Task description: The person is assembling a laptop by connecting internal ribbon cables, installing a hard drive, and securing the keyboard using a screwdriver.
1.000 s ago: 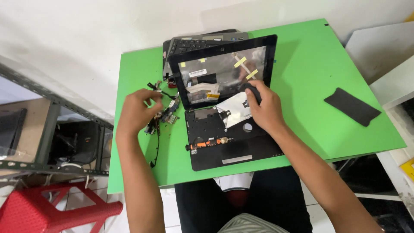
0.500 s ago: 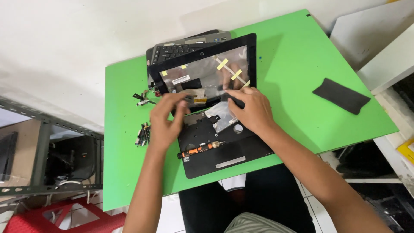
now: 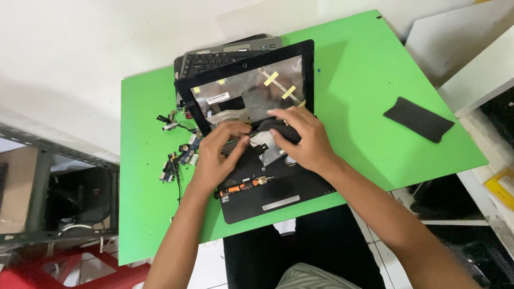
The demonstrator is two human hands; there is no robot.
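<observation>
Head camera shows the small dark part [image 3: 281,130] inside the opened laptop base [image 3: 267,187] directly under the right hand [image 3: 302,140], whose curled fingers seemingly pinch it, while the left hand [image 3: 219,155], fingers bent, presses just beside it.

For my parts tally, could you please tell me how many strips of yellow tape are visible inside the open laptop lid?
2 clear strips of yellow tape: one upper middle of the black laptop lid, another just below-right. Two tiny yellowish bits sit top left; the hands may hide more.
</observation>
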